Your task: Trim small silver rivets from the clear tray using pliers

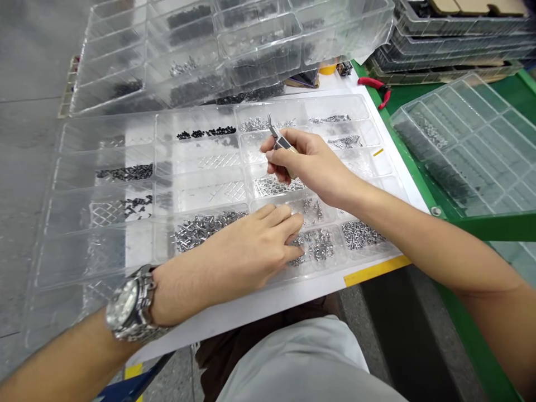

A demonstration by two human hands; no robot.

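My right hand (299, 159) grips a pair of tweezers (278, 134) with a bent, pointed tip directed up and away. It hovers above the middle compartments of a clear divided tray (209, 209). Below it lie silvery pin-like pieces (276, 185). My left hand (259, 240) is over the front compartments, its thumb and index finger apart. Its thumb is at small metal pieces (320, 245); its other fingertips are partly hidden. Left of this hand is a heap of metal rivet-like pieces (205, 228). A similar heap (362, 234) fills the front right compartment.
More clear compartment boxes (259, 47) are stacked behind the tray. Red-handled pliers (376, 89) lie at the back right. A closed clear box (473, 145) rests on the green surface (513, 106), with further stacked trays (448, 53) behind. Black pieces (205, 133) occupy some compartments.
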